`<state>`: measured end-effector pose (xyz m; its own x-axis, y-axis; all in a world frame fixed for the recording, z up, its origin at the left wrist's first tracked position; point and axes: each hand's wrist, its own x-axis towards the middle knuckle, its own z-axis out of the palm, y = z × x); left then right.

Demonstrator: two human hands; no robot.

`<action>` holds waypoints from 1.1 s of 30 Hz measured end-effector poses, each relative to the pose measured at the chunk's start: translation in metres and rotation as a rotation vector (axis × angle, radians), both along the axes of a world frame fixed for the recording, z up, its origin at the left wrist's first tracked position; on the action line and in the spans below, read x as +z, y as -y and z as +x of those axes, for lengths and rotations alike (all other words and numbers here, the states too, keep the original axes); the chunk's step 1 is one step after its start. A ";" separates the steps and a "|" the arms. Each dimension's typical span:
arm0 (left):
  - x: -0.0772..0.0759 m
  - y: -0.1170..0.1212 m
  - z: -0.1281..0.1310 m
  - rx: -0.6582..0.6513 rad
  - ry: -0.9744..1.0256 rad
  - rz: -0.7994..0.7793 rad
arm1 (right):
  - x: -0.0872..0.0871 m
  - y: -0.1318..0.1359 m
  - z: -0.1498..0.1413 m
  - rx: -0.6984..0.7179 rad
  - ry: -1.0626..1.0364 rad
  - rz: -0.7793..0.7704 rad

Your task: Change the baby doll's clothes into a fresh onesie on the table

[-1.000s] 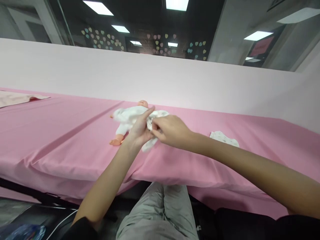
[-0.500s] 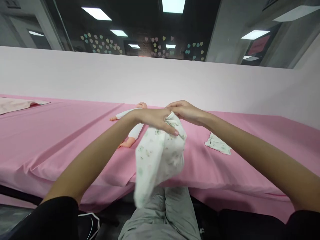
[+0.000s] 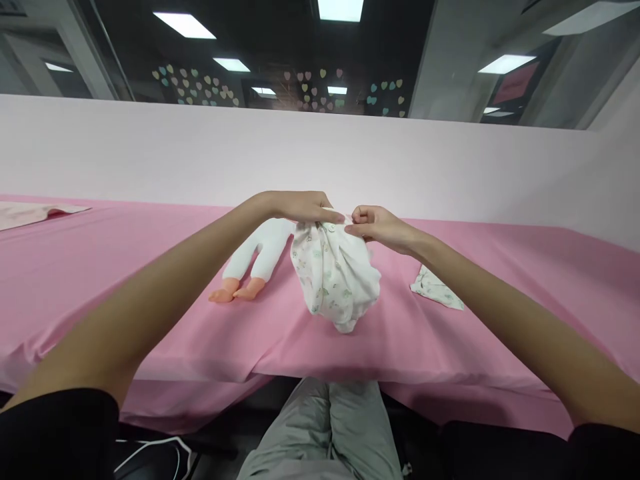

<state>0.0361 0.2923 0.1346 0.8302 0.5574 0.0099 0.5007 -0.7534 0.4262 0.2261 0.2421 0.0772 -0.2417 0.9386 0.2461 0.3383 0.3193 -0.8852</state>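
Observation:
A white baby garment (image 3: 335, 273) with a small green leafy print hangs gathered in folds above the pink-covered table. My left hand (image 3: 313, 207) grips its top edge, thumb on the near side. Close by on the right, my right hand (image 3: 377, 225) pinches the same edge between thumb and fingers. A baby doll (image 3: 267, 250) in white clothing lies just left of the garment, its bare feet toward me. Its head and upper body are hidden behind my left arm and hand.
A second folded printed cloth (image 3: 436, 290) lies on the pink table cover (image 3: 500, 267) to the right. At the far left lies a pale pink cloth (image 3: 37, 213). A white wall (image 3: 200, 153) rises behind the table. A white cable (image 3: 165, 441) hangs below at left.
The garment, which hung long and swinging, is now bunched shorter and higher. My hands have drawn slightly apart, each on the edge. The doll's legs show more fully.

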 end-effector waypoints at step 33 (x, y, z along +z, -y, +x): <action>0.005 -0.034 -0.072 0.248 0.100 0.075 | 0.048 0.045 0.122 -0.500 -0.094 -0.036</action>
<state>-0.0359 0.3265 0.1401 0.6613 0.7381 0.1339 0.6320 -0.6443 0.4306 0.3480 0.1968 0.1256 0.2612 0.9419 0.2110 0.3603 0.1077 -0.9266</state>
